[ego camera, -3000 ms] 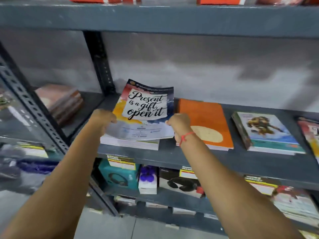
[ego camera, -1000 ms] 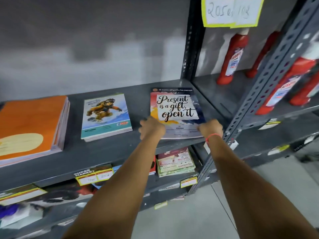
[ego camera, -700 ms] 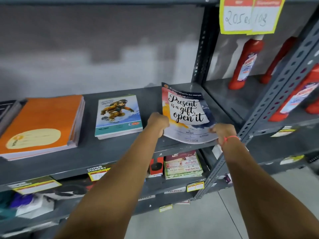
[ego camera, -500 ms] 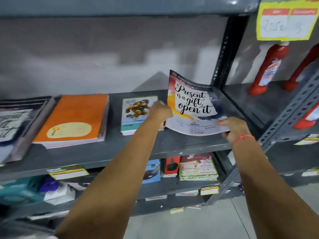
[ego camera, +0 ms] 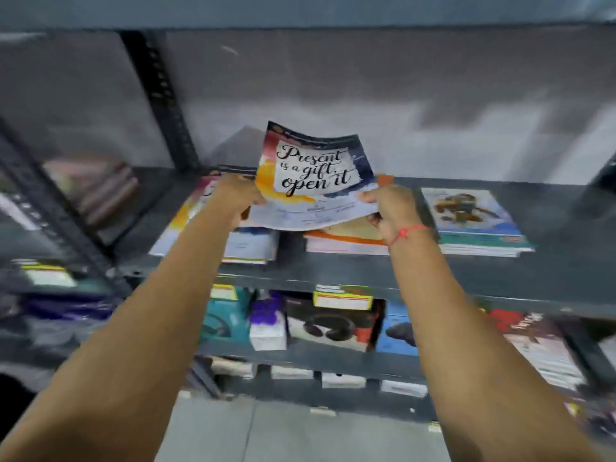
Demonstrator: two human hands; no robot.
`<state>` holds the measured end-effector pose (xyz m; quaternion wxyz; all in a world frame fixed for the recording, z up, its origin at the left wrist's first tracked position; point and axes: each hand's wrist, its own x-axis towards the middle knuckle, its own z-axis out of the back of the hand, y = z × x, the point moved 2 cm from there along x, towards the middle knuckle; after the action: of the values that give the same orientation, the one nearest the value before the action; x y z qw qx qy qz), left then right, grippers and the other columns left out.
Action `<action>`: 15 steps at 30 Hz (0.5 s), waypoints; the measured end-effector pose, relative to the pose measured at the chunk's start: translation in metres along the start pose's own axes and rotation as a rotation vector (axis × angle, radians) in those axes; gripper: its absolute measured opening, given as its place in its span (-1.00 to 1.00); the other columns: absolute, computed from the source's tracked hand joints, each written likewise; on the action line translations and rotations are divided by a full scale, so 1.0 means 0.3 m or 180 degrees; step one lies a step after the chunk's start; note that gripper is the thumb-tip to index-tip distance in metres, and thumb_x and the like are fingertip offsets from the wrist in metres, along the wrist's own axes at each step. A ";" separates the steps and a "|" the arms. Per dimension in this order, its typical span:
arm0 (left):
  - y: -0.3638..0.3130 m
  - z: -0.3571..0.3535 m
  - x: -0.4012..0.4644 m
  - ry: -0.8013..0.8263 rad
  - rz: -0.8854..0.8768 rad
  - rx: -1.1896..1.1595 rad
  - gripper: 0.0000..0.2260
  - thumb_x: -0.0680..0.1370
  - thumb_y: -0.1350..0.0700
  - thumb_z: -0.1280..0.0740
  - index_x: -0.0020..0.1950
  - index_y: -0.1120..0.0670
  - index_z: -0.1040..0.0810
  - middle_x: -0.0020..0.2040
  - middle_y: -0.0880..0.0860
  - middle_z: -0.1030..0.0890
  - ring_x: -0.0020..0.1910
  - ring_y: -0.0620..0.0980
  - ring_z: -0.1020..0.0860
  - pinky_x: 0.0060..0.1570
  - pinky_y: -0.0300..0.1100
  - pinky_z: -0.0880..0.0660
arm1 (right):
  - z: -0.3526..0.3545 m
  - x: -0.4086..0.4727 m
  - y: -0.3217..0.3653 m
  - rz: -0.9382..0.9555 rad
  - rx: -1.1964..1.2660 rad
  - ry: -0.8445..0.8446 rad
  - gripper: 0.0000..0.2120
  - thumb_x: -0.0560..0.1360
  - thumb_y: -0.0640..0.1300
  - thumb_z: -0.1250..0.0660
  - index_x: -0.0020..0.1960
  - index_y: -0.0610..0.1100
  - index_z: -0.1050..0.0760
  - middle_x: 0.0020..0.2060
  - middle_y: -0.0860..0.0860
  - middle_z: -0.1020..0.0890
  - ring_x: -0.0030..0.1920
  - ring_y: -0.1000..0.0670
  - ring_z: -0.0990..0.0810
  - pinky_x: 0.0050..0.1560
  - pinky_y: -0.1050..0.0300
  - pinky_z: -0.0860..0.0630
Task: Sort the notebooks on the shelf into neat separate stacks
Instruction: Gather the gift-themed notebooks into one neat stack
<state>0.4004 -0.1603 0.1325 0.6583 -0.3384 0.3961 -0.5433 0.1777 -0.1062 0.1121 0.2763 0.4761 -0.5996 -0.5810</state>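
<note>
I hold a thin notebook (ego camera: 313, 175) printed "Present is a gift, open it" in the air above the grey shelf (ego camera: 333, 271). My left hand (ego camera: 235, 198) grips its lower left corner and my right hand (ego camera: 388, 208), with a red thread on the wrist, grips its lower right corner. The cover bends upward. Below its left half lies a stack of matching notebooks (ego camera: 246, 241), partly hidden by my left arm. An orange notebook stack (ego camera: 346, 240) lies under its right half. A stack with a cartoon cover (ego camera: 473, 221) sits further right.
A dark perforated upright (ego camera: 160, 95) stands behind the stacks, and another slants at the far left (ego camera: 56, 208). Blurred reddish books (ego camera: 100, 188) lie in the left bay. Boxed headphones and price labels (ego camera: 343, 300) fill the lower shelves.
The notebook was lifted off the right end of the shelf and carried left. It is held above the matching stack and the orange stack, with both hands still gripping it.
</note>
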 end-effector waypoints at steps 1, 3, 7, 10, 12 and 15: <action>0.035 0.060 0.016 -0.0046 -0.0007 0.0043 -0.67 0.42 0.39 -0.32 -0.44 0.12 -0.29 -0.31 0.17 -0.37 -0.51 -0.08 -0.39 -0.56 -0.38 -0.37 | -0.071 -0.007 -0.022 -0.0053 -0.0014 0.0072 -0.70 0.41 -0.45 -0.29 -0.33 -0.13 -0.33 -0.39 -0.05 -0.43 -0.51 0.04 -0.46 -0.67 0.43 -0.31; 0.112 0.186 0.052 -0.0167 0.0068 0.0034 -0.64 0.42 0.43 -0.31 -0.45 0.13 -0.26 -0.40 0.15 -0.29 -0.51 0.01 -0.26 -0.70 -0.38 -0.21 | -0.219 -0.018 -0.090 -0.0065 -0.0225 0.0109 -0.70 0.41 -0.43 -0.30 -0.35 -0.13 -0.31 -0.40 -0.07 -0.40 -0.48 0.00 -0.38 -0.69 0.45 -0.25; 0.255 0.333 0.129 -0.0065 0.0239 0.0248 -0.82 0.43 0.37 -0.33 -0.27 0.16 -0.41 -0.23 0.18 -0.45 -0.24 0.07 -0.44 -0.26 -0.20 -0.44 | -0.397 -0.041 -0.221 -0.0035 -0.0739 -0.0065 -0.68 0.38 -0.32 -0.40 -0.41 -0.15 -0.31 -0.42 -0.09 -0.45 -0.45 -0.02 -0.38 -0.43 0.16 -0.37; 0.359 0.364 0.174 0.0107 0.0368 0.0329 -0.75 0.43 0.36 -0.33 -0.36 0.11 -0.38 -0.19 0.17 -0.48 -0.11 0.02 -0.43 -0.18 -0.21 -0.47 | -0.454 -0.060 -0.298 -0.0094 -0.1014 -0.0213 -0.68 0.36 -0.24 -0.45 -0.40 -0.14 -0.32 -0.30 -0.14 -0.51 -0.43 -0.01 -0.40 -0.36 0.11 -0.36; 0.408 0.359 0.188 0.0155 0.0451 0.0307 -0.67 0.44 0.37 -0.32 -0.44 0.14 -0.30 -0.36 0.15 -0.37 -0.21 0.03 -0.38 -0.33 -0.20 -0.35 | -0.455 -0.063 -0.338 -0.0124 -0.1239 -0.0281 -0.74 0.35 -0.18 -0.47 -0.31 -0.20 -0.38 -0.18 -0.15 -0.51 -0.35 -0.02 -0.42 -0.33 0.12 -0.35; 0.433 0.368 0.219 0.0255 0.0334 0.0056 -0.93 0.42 0.37 -0.33 -0.20 0.23 -0.48 -0.18 0.14 -0.42 -0.11 0.02 -0.38 -0.22 -0.18 -0.29 | -0.446 -0.056 -0.368 -0.0199 -0.1759 -0.0111 -0.67 0.38 -0.05 -0.45 -0.01 -0.19 -0.41 -0.08 -0.10 -0.45 -0.22 -0.03 -0.43 -0.28 0.15 -0.35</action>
<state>0.5631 -0.1998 0.0590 0.6725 -0.2894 0.4345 -0.5246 0.3302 -0.1351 0.0330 0.3673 0.3909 -0.4081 -0.7388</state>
